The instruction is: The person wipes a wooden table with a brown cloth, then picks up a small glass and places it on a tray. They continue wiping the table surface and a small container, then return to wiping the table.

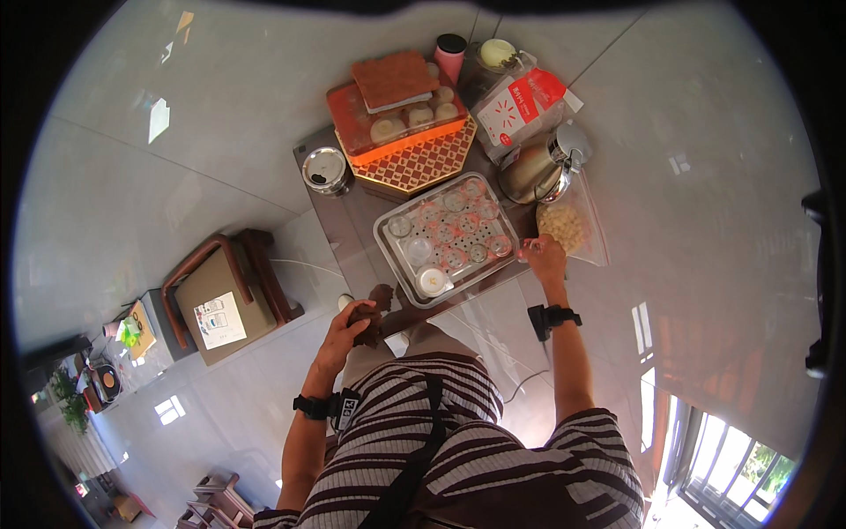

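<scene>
My left hand grips a crumpled brown cloth just off the near edge of the low table. Between the fingers of my right hand is a small clear glass cup with pink markings, held beside the tray's right corner. The metal tray has a perforated surface and carries several small glass cups, many with pink markings. A white-lidded round container stands in the tray's near corner. A clear zip bag of pale pieces lies right behind my right hand.
Behind the tray, a patterned octagonal box supports an orange container, with a folded brown cloth on top. A metal jug and red-and-white package stand right; a metal canister stands left. A chair is farther left.
</scene>
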